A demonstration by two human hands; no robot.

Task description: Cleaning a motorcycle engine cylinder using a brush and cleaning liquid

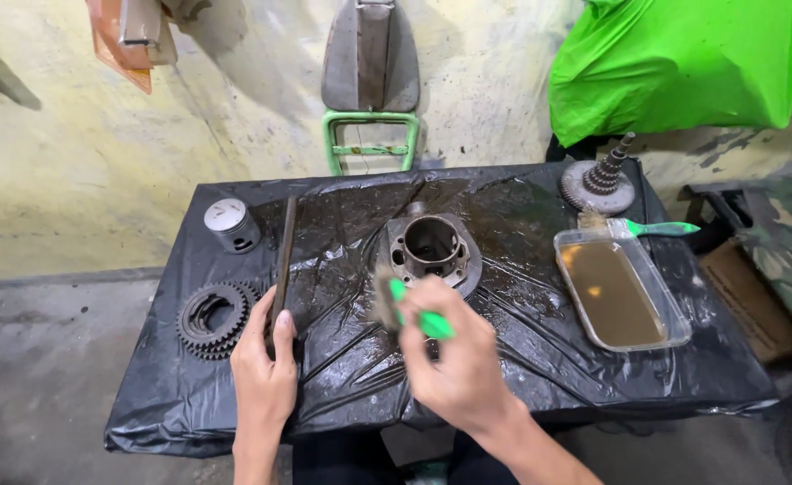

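My right hand (454,355) grips a green-handled brush (411,311), its worn bristles hovering just in front of a grey metal engine cylinder (432,247) standing on the black plastic sheet (522,359). My left hand (266,359) rests on the near end of a long dark flat metal bar (285,260) that lies lengthwise on the sheet. A toothed gear ring (212,319) lies left of that hand.
A piston (231,224) stands at the back left. A clear tray of brown liquid (620,292) sits at the right, with a second green brush (652,228) and a stepped gear cluster (601,182) behind it. A green cloth (683,63) hangs at the far right.
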